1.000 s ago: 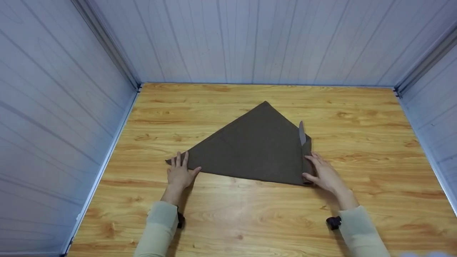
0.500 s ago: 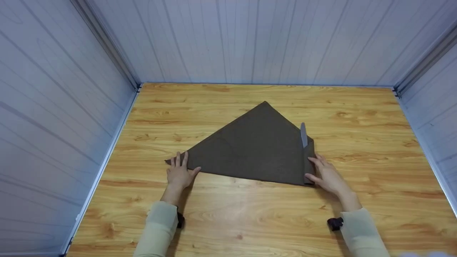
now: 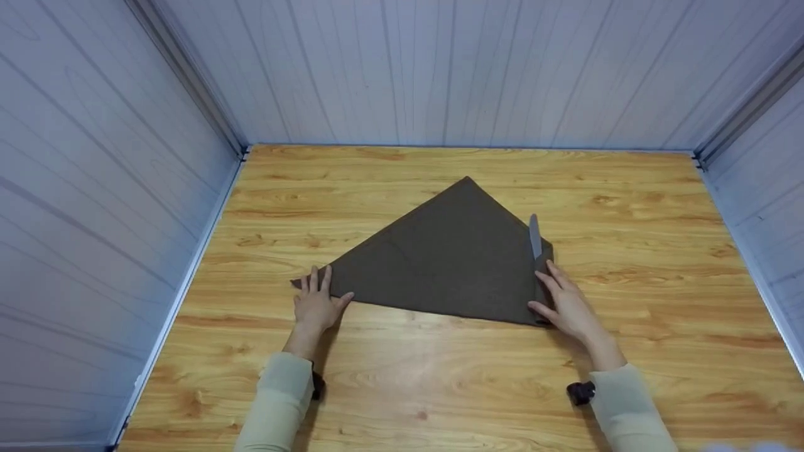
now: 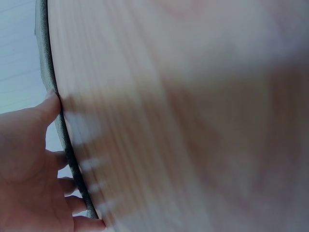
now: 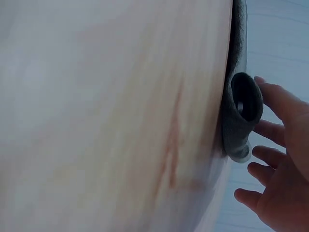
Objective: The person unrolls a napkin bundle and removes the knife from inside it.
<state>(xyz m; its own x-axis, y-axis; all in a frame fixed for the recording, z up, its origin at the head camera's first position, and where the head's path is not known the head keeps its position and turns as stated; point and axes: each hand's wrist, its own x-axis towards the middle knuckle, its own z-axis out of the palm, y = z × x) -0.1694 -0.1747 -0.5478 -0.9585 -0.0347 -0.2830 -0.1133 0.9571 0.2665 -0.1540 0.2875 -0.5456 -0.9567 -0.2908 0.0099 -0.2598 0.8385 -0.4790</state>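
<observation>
A dark brown cloth (image 3: 433, 257) lies flat with one corner pointing away and its right end rolled over. From the far end of that roll (image 5: 236, 130) sticks a grey knife blade (image 3: 534, 232); the rest of the knife is hidden in the cloth. My left hand (image 3: 316, 307) presses on the cloth's left corner with fingers spread, thumb at the near edge, as the left wrist view also shows (image 4: 29, 164). My right hand (image 3: 571, 307) rests on the roll, fingers and thumb bent lightly over it. The right wrist view shows the roll's hollow end beside the thumb.
The wooden table (image 3: 427, 383) runs around the cloth. Pale panels stand at the back (image 3: 414, 75), left (image 3: 94, 207) and right (image 3: 766, 169) of it. A dark wrist camera (image 3: 581, 393) hangs at the right cuff.
The roll and knife blade have shifted slightly right since the first frame. My right hand moved right with them, then a little back left and farther over the roll. My left hand stays in place.
</observation>
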